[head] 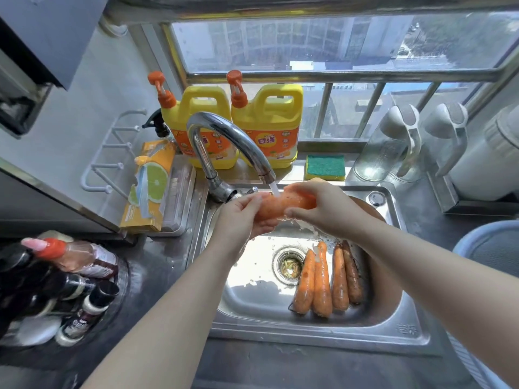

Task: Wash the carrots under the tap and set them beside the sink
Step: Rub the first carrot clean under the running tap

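Note:
Water runs from the chrome tap [224, 136] onto an orange carrot [283, 204] held over the steel sink [323, 335]. My left hand [241, 217] grips the carrot's left end from below. My right hand [323, 206] is wrapped over its right end. Several more carrots [323, 279] lie side by side in the sink basin, to the right of the drain [289, 265]; the rightmost one is darker and dirty.
Two yellow detergent jugs [269, 127] and a green-yellow sponge [325, 167] stand behind the sink. A box and tray [160, 192] sit at the left, sauce bottles [70, 282] at lower left, clear jugs [393, 144] at the right, a grey-blue basin [494, 248] at far right.

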The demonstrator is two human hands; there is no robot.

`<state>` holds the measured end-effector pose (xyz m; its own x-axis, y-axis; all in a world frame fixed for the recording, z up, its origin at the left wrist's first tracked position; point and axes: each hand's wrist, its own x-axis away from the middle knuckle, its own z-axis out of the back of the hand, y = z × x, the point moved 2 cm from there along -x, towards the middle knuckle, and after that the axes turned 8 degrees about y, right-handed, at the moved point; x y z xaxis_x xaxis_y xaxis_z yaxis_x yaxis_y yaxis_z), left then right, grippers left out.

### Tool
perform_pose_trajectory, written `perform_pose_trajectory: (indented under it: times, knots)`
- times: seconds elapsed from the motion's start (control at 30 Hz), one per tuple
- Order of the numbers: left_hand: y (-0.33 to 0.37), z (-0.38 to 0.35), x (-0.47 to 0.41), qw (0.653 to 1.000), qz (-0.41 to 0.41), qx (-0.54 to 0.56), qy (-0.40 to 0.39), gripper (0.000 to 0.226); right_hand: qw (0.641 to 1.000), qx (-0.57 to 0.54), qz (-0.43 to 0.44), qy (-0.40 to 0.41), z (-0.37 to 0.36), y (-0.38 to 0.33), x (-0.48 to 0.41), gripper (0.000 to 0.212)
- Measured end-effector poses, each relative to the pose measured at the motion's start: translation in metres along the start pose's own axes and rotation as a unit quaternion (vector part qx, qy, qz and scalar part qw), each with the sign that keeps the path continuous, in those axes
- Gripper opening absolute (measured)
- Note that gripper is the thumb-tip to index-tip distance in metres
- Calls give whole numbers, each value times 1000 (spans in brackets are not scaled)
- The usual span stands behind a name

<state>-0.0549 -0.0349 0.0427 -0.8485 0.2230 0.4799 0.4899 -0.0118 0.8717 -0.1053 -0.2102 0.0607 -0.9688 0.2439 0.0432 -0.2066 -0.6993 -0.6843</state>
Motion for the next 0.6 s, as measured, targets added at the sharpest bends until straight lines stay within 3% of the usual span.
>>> perform_pose_trajectory:
  times: [0.1, 0.2, 0.33, 0.5, 0.6]
  knots:
    - [-1, 0, 0, 999, -3, 2, -50, 14, 1000, -25, -18, 3, 4, 3, -1, 48]
    - [1, -2, 0, 997, -46, -45, -34, 29, 997, -58, -39, 41, 0, 2, 0, 50]
    - [4, 1, -2, 998, -39, -38, 37, 12, 998, -50, -26, -37, 3, -2, -1, 43]
    - [5, -1, -1, 996, -54, -61, -28, 11, 989, -135, -67, 13, 2, 0, -2, 33]
    - [3, 3, -2, 995, -59, -79, -25, 24, 984, -148, -87, -44, 2, 2, -3, 30]
